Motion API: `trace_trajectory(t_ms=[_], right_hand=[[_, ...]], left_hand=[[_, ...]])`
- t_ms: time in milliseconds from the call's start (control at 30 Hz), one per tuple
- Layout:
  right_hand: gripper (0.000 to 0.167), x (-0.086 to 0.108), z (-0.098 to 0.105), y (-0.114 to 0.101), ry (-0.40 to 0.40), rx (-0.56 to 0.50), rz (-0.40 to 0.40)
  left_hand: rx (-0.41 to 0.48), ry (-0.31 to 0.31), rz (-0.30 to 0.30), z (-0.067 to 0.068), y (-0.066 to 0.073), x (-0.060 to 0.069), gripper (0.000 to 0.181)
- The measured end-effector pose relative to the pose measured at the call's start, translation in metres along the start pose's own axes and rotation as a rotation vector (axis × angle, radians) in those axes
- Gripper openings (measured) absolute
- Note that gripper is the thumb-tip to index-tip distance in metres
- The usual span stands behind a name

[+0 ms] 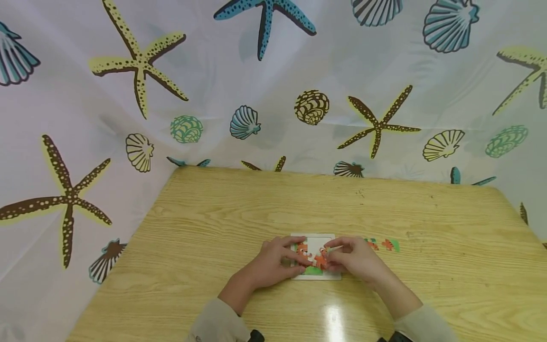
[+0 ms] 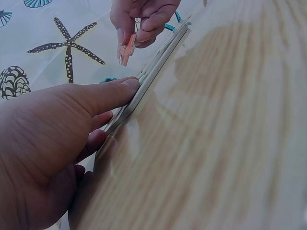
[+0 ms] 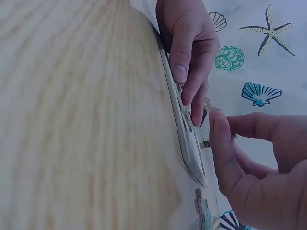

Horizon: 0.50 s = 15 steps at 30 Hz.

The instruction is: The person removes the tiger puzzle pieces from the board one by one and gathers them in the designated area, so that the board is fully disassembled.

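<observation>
A small white-framed jigsaw puzzle board (image 1: 318, 234) lies flat on the table, partly filled with orange, white and green pieces. A green piece (image 1: 313, 271) sits along its lower edge. My left hand (image 1: 273, 263) rests on the board's left side, its fingers extended over the pieces and its thumb (image 2: 112, 93) on the near rim. Just above the board's right part, my right hand (image 1: 356, 259) pinches an orange puzzle piece (image 2: 127, 50) between thumb and fingers. The held piece stands tilted in the left wrist view; in the right wrist view my fingers mostly cover it.
Loose puzzle pieces (image 1: 391, 245) in orange and green lie right of the board, some partly behind my right hand. The wood-grain table (image 1: 213, 213) meets a white curtain (image 1: 290, 137) printed with starfish and shells at its back and sides.
</observation>
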State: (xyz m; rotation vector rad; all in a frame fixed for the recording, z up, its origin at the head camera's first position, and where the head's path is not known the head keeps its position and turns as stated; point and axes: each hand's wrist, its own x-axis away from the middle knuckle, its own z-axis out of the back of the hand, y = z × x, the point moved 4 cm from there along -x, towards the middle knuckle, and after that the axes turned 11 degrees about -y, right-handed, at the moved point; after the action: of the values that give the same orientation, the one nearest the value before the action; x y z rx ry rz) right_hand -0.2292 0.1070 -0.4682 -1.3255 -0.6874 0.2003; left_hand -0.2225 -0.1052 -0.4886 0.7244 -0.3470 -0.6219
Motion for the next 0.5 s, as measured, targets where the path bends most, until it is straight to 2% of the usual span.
trace_trajectory(t_ms=[333, 500], right_hand=[[0.036, 0.0066, -0.0011, 0.0024, -0.001, -0.016, 0.030], [0.035, 0.0065, 0.0021, 0.0051, 0.023, -0.028, 0.009]], left_hand=[[0.014, 0.008, -0.023, 0.0001, 0.0026, 0.0000, 0.016], [0.012, 0.006, -0.026, -0.0005, 0.0005, -0.0005, 0.016]])
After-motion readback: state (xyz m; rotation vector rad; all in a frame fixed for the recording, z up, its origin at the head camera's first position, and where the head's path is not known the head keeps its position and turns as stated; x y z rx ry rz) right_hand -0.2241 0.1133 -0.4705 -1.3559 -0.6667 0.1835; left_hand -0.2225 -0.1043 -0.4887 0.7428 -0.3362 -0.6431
